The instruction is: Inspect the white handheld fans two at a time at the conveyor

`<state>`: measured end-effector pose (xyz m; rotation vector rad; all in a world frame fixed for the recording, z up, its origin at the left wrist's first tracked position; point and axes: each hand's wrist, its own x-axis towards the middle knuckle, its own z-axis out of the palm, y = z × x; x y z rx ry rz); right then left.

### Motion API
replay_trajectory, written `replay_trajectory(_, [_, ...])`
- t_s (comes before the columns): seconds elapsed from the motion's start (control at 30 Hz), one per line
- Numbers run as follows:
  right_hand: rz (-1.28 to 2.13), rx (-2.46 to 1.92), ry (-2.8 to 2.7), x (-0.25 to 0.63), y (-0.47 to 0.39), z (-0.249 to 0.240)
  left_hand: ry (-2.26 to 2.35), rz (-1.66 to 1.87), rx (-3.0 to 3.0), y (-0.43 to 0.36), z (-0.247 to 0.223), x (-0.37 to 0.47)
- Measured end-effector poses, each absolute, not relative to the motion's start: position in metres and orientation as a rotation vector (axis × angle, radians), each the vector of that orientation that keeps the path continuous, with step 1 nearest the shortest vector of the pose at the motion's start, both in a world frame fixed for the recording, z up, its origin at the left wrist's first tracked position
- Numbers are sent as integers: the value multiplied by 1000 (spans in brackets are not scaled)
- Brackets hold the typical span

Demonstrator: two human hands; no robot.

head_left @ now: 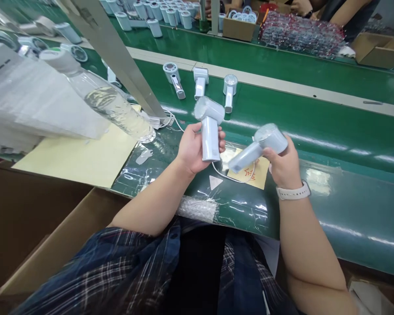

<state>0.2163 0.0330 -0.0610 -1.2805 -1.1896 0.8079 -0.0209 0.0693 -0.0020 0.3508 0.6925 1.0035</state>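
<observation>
My left hand is wrapped round the handle of a pale blue handheld fan, its round head at the top. In my right hand is a second pale blue handheld fan, gripped by its head, with the handle slanting down to the left. Past my hands, on the green surface, lie three more fans: one with its ring-like face up, one on its side, and one at the right. Under the right-hand fan is a yellow note with red writing, and a white cable crosses it.
At left, a clear bottle leans beside white plastic bags and a yellow sheet. A metal post rises there. Bubble wrap lies at the near edge. Across the belt are cartons, fan parts and another person's arms.
</observation>
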Motion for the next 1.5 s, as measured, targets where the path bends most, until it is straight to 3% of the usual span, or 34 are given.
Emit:
replay_trajectory(0.3, [1212, -1057, -821, 192, 29, -62, 629, 958, 652, 60, -17, -10])
replay_trajectory(0.47, [1411, -1054, -957, 195, 21, -45, 628, 888, 697, 55, -24, -7])
replay_trajectory(0.77, [1364, -894, -969, 193, 6, -35, 652, 916, 875, 50, -24, -11])
replay_trajectory(1.5, [1125, -1000, -1032, 191, 18, -48, 576, 936, 1063, 53, -23, -14])
